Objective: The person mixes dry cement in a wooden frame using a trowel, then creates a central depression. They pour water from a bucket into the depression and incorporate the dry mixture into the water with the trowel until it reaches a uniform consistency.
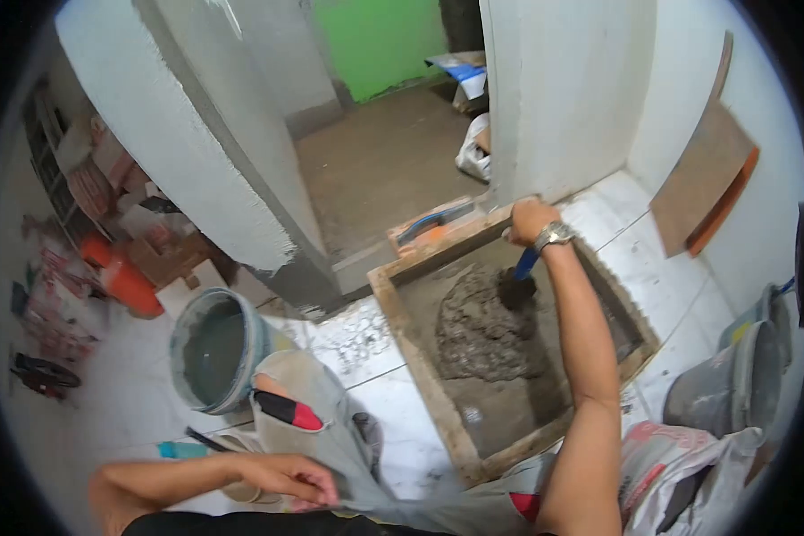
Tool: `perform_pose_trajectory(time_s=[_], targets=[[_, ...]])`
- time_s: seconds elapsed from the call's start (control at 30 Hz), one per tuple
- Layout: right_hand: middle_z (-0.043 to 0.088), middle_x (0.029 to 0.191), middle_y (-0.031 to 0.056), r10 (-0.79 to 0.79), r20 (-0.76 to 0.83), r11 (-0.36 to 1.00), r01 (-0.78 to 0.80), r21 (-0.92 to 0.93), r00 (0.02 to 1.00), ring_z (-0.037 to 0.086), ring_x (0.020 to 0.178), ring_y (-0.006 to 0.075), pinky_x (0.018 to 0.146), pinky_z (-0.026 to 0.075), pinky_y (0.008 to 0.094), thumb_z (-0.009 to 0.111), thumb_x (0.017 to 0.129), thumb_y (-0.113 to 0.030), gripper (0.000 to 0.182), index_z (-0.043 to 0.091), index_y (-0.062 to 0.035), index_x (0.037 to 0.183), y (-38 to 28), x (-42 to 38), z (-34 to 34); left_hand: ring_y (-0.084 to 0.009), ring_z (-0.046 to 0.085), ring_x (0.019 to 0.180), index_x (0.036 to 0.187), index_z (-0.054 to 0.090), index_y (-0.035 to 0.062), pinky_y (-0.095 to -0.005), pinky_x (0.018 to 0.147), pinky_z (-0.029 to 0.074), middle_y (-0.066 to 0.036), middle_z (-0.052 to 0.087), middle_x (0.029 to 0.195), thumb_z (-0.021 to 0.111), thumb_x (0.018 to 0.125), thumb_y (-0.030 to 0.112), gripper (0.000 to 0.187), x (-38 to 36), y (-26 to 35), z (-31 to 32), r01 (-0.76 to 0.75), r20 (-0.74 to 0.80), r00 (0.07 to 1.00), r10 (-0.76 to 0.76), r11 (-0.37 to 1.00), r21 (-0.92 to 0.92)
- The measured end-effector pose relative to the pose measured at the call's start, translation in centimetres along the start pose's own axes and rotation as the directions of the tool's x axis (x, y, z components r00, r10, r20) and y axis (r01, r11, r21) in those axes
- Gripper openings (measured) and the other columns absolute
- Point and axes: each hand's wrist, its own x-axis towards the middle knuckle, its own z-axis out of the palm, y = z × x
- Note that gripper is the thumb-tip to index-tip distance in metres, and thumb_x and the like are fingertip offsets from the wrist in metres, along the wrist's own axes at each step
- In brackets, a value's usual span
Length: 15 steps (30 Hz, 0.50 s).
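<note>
Right hand (529, 221) clenched round the blue handle of a trowel (516, 284), watch on the wrist; blade dug into the top of the mortar pile (484, 332) just below the grip. Pile sits in a wooden mixing box (417, 355) laid flat on the white tiled floor (661, 268), grey slurry smeared over the box bottom around it. Left hand (286, 475) rests on the person's knee, fingers loosely curled on grey trouser cloth, holding nothing, well apart from the trowel. Left of the box, near that knee, a grey bucket (216, 350) crusted with cement. Beyond the grip an orange-and-blue float (431, 225) lies against the box's far edge. Past that a bare cement floor runs through a doorway between white plastered walls to a green wall (380, 40). Right of the grip a brown tile (701, 179) leans on the wall; nearer, more grey buckets (732, 380) and an opened cement sack (679, 469). Far left, clutter and an orange container (127, 281) on the floor
</note>
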Motion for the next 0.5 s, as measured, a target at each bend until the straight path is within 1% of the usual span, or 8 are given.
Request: perform_pose_trajectory(time_s=[0.03,0.07,0.1,0.2,0.27,0.3,0.37,0.5], targets=[[0.070,0.102,0.0182,0.008,-0.013,1.000,-0.007,0.019,1.000,0.069,0.096,0.0320,0.086,0.055,0.0420,0.067,0.078,-0.028,0.029,0.072,-0.0064,0.098,0.1,0.1,0.1,-0.0049,0.053,0.084,0.122,0.059,0.0057,-0.0259,0.072,0.046,0.002,0.058,0.091,0.056,0.096,0.018,0.029,-2.5,-4.1,0.6,0.195,-0.129,0.969,-0.209,0.974,-0.112],[0.071,0.100,0.0177,0.000,0.007,1.000,0.000,-0.003,1.000,0.069,0.095,0.0313,0.085,0.055,0.0418,0.066,0.079,-0.029,0.029,0.072,-0.0067,0.097,0.2,0.6,0.4,-0.0048,0.053,0.088,0.124,0.058,0.0038,-0.0240,0.077,0.047,0.001,0.061,0.098,0.052,0.099,0.019,0.030,-4.4,-6.8,1.5,0.358,-0.224,0.883,-0.412,0.901,-0.244],[0.070,0.101,0.0182,0.002,-0.039,1.000,-0.002,0.001,0.999,0.069,0.096,0.0306,0.084,0.055,0.0421,0.066,0.080,-0.027,0.028,0.072,-0.0069,0.099,0.1,0.0,-0.3,-0.0048,0.053,0.088,0.124,0.058,0.0038,-0.0240,0.077,0.047,0.001,0.061,0.098,0.052,0.099,0.019,0.030,-5.8,-8.2,2.2,0.373,-0.232,0.869,-0.438,0.886,-0.274],[0.069,0.106,0.0182,0.051,-0.039,0.992,-0.046,0.114,0.998,0.068,0.099,0.0335,0.086,0.054,0.0455,0.064,0.082,-0.021,0.027,0.071,-0.0059,0.103,0.5,0.6,-0.6,-0.0050,0.053,0.088,0.125,0.058,0.0038,-0.0242,0.077,0.047,0.001,0.061,0.098,0.052,0.099,0.019,0.030,-7.9,-10.4,5.4,0.391,-0.279,0.832,-0.479,0.864,-0.317],[0.069,0.098,0.0215,0.011,-0.059,0.986,0.000,0.169,0.998,0.067,0.096,0.0367,0.081,0.055,0.0450,0.065,0.076,-0.020,0.026,0.070,-0.0016,0.095,1.3,1.5,0.0,-0.0051,0.053,0.088,0.125,0.058,0.0038,-0.0243,0.077,0.047,0.001,0.061,0.099,0.052,0.099,0.020,0.031,-8.9,-11.5,7.5,0.401,-0.304,0.813,-0.497,0.856,-0.326],[0.069,0.098,0.0215,0.012,-0.056,0.982,-0.001,0.186,0.998,0.067,0.096,0.0367,0.081,0.055,0.0450,0.065,0.076,-0.020,0.026,0.070,-0.0016,0.095,1.3,1.5,0.1,-0.0051,0.053,0.088,0.125,0.057,0.0038,-0.0244,0.077,0.047,0.001,0.061,0.099,0.052,0.099,0.020,0.031,-9.4,-11.8,8.0,0.412,-0.314,0.804,-0.505,0.854,-0.316],[0.069,0.106,0.0195,0.021,-0.026,0.988,-0.017,0.152,0.999,0.068,0.099,0.0351,0.086,0.054,0.0456,0.065,0.080,-0.016,0.028,0.071,-0.0037,0.104,1.4,0.9,-0.3,-0.0052,0.053,0.088,0.125,0.057,0.0037,-0.0245,0.077,0.047,0.001,0.061,0.099,0.052,0.099,0.020,0.031,-9.9,-12.4,8.2,0.436,-0.318,0.799,-0.511,0.855,-0.281],[0.069,0.108,0.0191,-0.003,0.029,0.986,-0.002,0.165,1.000,0.067,0.100,0.0361,0.086,0.053,0.0480,0.064,0.078,-0.015,0.030,0.071,-0.0047,0.106,1.3,0.0,-0.9,-0.0054,0.054,0.088,0.126,0.057,0.0037,-0.0247,0.077,0.047,0.001,0.061,0.100,0.052,0.099,0.020,0.031,-11.0,-13.2,7.8,0.476,-0.316,0.797,-0.514,0.858,-0.195]])
